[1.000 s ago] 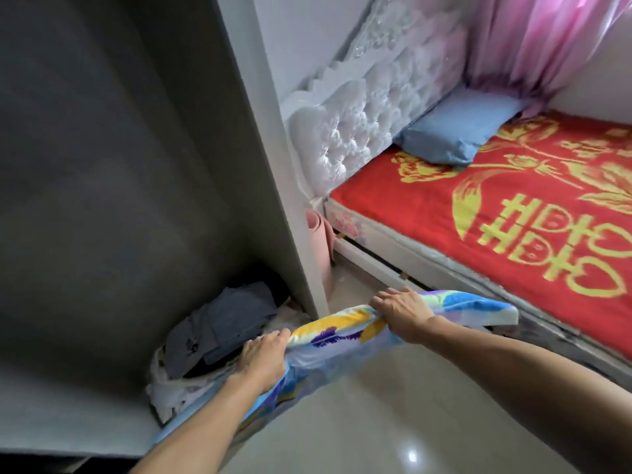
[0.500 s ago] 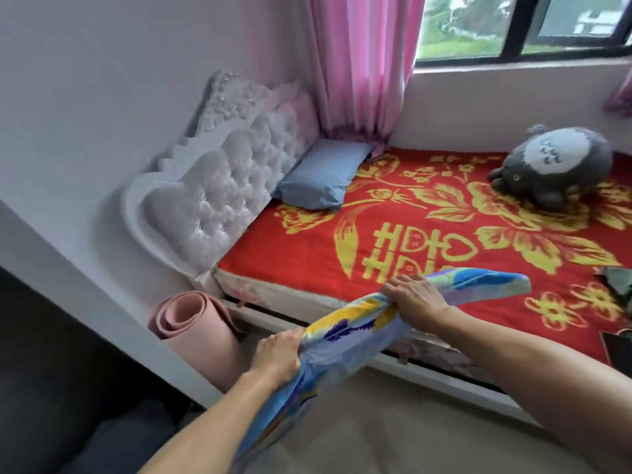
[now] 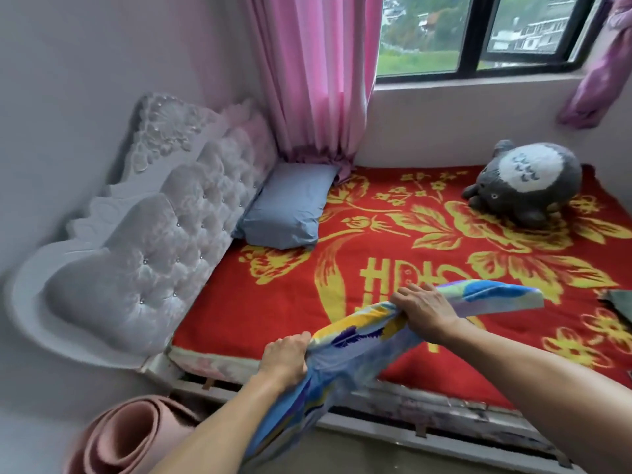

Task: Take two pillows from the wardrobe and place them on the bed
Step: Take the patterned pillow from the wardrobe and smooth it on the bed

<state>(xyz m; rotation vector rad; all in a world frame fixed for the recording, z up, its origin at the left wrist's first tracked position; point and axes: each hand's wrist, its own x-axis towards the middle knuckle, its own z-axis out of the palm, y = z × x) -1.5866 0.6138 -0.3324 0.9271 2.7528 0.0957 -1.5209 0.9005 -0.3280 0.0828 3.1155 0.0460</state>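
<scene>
Floral pillow [image 3: 362,340] pinched along top edge by left hand [image 3: 285,354] and right hand [image 3: 422,307], held over bed [image 3: 273,302] edge, lower centre; blue pillow [image 3: 290,206] already by headboard [image 3: 154,234].

Soft daylight from the window [image 3: 478,32]; edges bend, slight blur.

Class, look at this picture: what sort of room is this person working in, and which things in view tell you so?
Most likely a bedroom in a home. A bed with a tufted headboard fills the room, a blue pillow lies on it, and a plush toy sits under the curtained window.
</scene>
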